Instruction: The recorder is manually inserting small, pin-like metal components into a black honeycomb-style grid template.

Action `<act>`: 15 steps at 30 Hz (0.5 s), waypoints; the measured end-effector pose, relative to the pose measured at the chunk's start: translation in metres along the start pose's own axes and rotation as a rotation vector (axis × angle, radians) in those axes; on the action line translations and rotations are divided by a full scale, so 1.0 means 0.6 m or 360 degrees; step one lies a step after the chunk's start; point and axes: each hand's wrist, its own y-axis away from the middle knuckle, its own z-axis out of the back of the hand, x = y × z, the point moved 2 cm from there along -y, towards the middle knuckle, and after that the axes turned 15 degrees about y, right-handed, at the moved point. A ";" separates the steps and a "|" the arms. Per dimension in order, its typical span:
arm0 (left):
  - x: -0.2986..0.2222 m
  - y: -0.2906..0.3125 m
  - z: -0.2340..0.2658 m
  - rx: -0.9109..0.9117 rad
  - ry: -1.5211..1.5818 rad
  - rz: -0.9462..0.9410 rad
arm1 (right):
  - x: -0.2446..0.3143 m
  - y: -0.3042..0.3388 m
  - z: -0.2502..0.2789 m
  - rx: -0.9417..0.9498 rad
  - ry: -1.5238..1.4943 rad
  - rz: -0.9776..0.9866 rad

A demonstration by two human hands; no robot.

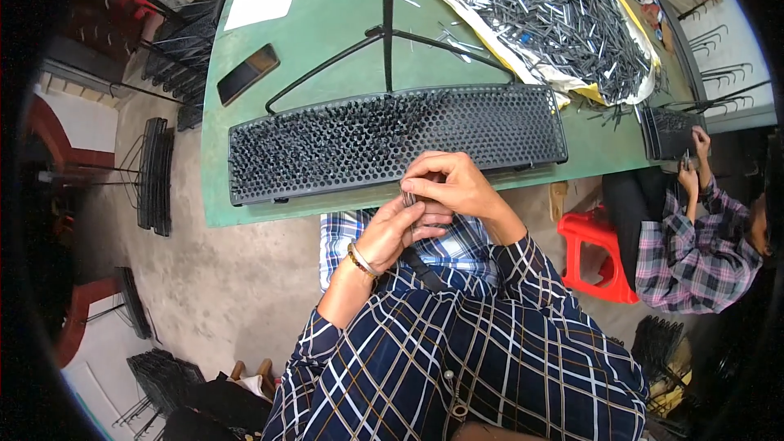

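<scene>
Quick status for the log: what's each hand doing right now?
Left hand: closed, holding slim dark pieces.
Right hand: closed, fingertips pinched at the pieces' upper ends; whether it grips one cannot be told.

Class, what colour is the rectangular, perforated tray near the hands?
The tray is black (head view).

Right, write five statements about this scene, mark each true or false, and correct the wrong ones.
1. The perforated black tray is on the green table. True.
2. The left hand and right hand are close together by the tray's near edge. True.
3. The red stool stands to the left of both hands. False: it stands to their right.
4. Dark pieces crowd only the tray's right end. False: they crowd its left part; holes toward the right look mostly open.
5. The dark phone lies on the table. True.
</scene>
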 end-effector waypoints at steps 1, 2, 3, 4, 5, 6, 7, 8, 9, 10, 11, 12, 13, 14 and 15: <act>0.002 -0.001 0.003 0.0032 -0.0027 -0.0029 | -0.002 0.000 0.001 -0.0026 0.0006 -0.0018; 0.003 -0.002 0.006 0.0063 -0.0052 -0.0059 | -0.001 -0.001 0.002 -0.0014 0.0010 -0.0009; 0.004 -0.003 0.010 0.0063 -0.0053 -0.0077 | -0.005 -0.001 0.003 -0.0025 -0.0060 -0.0171; 0.002 -0.003 0.011 0.0063 -0.0048 -0.0093 | -0.008 -0.001 0.004 -0.0035 -0.0129 -0.0334; 0.001 -0.002 0.012 0.0037 -0.0032 -0.0099 | -0.010 -0.002 0.005 -0.0065 -0.0129 -0.0313; -0.001 -0.001 0.014 0.0011 -0.0015 -0.0106 | -0.009 -0.003 0.003 -0.0047 -0.0122 -0.0307; -0.001 0.000 0.015 -0.0002 -0.0062 -0.0100 | -0.007 -0.004 0.005 -0.0192 -0.0162 -0.0263; -0.001 -0.001 0.017 -0.0001 -0.0050 -0.0112 | -0.003 -0.006 0.009 -0.0344 -0.0198 -0.0223; 0.000 -0.001 0.019 0.0018 -0.0077 -0.0090 | 0.003 -0.008 0.018 -0.0506 -0.0072 -0.0207; 0.001 -0.002 0.021 0.0035 -0.0103 -0.0068 | 0.015 -0.011 0.024 -0.0691 0.0068 -0.0182; 0.002 -0.001 0.023 0.0037 -0.0091 -0.0041 | 0.014 -0.019 0.025 -0.0824 0.0091 -0.0135; 0.003 -0.001 0.024 0.0038 -0.0083 -0.0045 | 0.013 -0.027 0.026 -0.0963 0.0112 -0.0090; 0.006 -0.002 0.026 0.0024 -0.0102 -0.0014 | 0.017 -0.034 0.024 -0.1002 0.0178 -0.0077; 0.008 -0.002 0.027 0.0009 -0.0120 0.0017 | 0.013 -0.042 0.020 -0.0996 0.0184 -0.0079; 0.010 -0.002 0.029 0.0016 -0.0106 0.0014 | 0.011 -0.051 0.015 -0.1019 0.0297 -0.0002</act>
